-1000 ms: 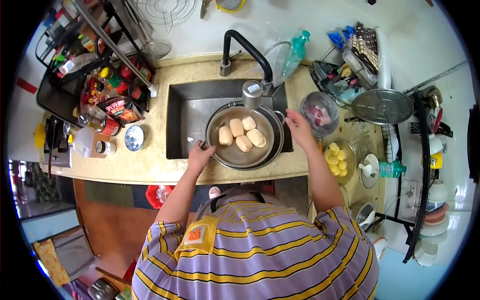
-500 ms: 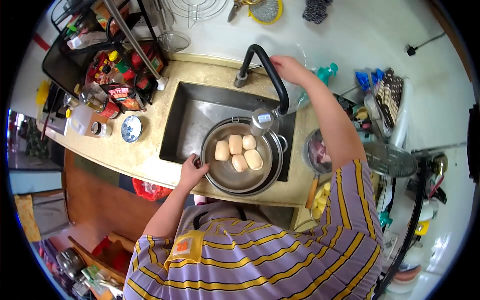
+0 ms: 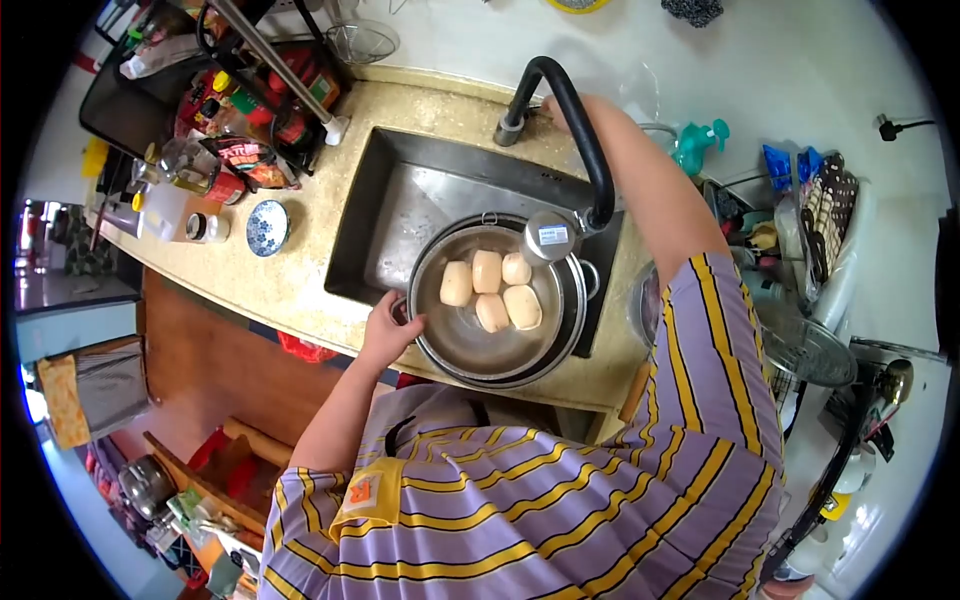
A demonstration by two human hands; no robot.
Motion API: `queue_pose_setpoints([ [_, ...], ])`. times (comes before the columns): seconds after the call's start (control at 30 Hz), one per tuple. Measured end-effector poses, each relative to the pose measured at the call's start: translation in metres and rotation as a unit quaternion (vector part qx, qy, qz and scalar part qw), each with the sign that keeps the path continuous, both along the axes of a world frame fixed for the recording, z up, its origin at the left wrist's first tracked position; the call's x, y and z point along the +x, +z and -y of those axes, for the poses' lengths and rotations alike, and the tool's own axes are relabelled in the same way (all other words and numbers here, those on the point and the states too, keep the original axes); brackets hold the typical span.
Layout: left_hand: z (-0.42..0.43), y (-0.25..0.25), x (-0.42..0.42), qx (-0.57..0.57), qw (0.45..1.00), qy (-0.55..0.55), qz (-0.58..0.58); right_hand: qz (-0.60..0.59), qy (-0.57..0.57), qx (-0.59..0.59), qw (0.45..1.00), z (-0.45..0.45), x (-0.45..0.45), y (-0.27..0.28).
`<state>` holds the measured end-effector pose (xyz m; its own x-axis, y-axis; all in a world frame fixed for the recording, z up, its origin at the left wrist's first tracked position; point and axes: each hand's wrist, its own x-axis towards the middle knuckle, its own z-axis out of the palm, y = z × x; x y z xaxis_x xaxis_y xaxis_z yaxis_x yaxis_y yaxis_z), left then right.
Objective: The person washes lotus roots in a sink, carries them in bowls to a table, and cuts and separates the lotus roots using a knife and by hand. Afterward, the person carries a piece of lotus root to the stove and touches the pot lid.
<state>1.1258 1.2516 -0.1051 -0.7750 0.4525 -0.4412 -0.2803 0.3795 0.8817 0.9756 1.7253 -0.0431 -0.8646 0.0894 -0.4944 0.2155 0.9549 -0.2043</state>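
A steel pot [image 3: 432,345] stands in the sink [image 3: 350,240], inside or on top of a darker, wider pan [image 3: 578,325]. Several pale, peeled, stubby pieces [image 3: 487,271], which look like lotus root sections, lie on its bottom. My left hand [image 3: 385,332] is closed on the pot's left side, thumb at the rim by a small handle. Over the pot's upper right hangs the head of the black faucet [image 3: 572,110]; I cannot make out running water. My right hand [image 3: 568,106] reaches behind the spout, fingers pinched at the faucet lever and partly hidden.
A blue-patterned bowl [image 3: 268,228] and seasoning bottles [image 3: 215,180] stand on the left counter. A teal pump bottle [image 3: 697,147] is behind my right arm. A metal bowl [image 3: 642,300] at the right is partly covered by my sleeve. A strainer [image 3: 362,42] hangs on the wall.
My view has shifted, so the sink sits higher and further right. My right hand has moved in closer to the faucet lever. My left hand stays on the pot.
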Motion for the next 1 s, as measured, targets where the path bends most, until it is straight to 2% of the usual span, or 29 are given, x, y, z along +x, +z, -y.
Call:
queue_pose_setpoints([
  [0.23,0.002,0.000,0.003,0.008,1.000,0.007,-0.013,0.006,-0.005,-0.052,0.999,0.001,-0.003,-0.001],
  [0.3,0.001,0.003,0.004,0.012,1.000,0.011,0.001,0.017,-0.121,-0.160,0.980,-0.001,-0.005,-0.005],
  [0.4,0.002,-0.002,0.004,-0.015,0.999,0.004,-0.042,0.015,-0.164,-0.196,0.967,-0.002,-0.002,-0.010],
  [0.43,0.003,-0.007,0.006,-0.002,0.999,0.017,-0.034,0.010,-0.162,-0.188,0.969,-0.004,-0.003,-0.012],
  [0.5,0.005,-0.010,0.005,-0.010,0.999,0.011,-0.035,-0.003,-0.041,-0.044,0.998,0.007,-0.001,0.002],
  [0.6,0.008,-0.011,0.005,-0.024,0.999,-0.014,-0.035,-0.016,-0.004,-0.035,0.999,0.001,0.001,-0.002],
  [0.67,0.009,-0.012,0.005,-0.029,0.999,-0.025,-0.032,0.007,-0.085,-0.120,0.989,-0.011,-0.008,-0.021],
  [0.77,0.010,-0.012,0.006,-0.036,0.998,-0.027,-0.034,0.016,-0.152,-0.170,0.974,-0.012,-0.008,-0.021],
  [0.87,0.012,-0.013,0.009,-0.043,0.997,-0.014,-0.057,0.017,-0.092,-0.146,0.985,-0.006,-0.004,-0.008],
  [1.0,0.012,-0.025,0.014,0.000,0.997,0.031,-0.073,0.029,-0.130,-0.143,0.981,-0.010,-0.009,-0.016],
])
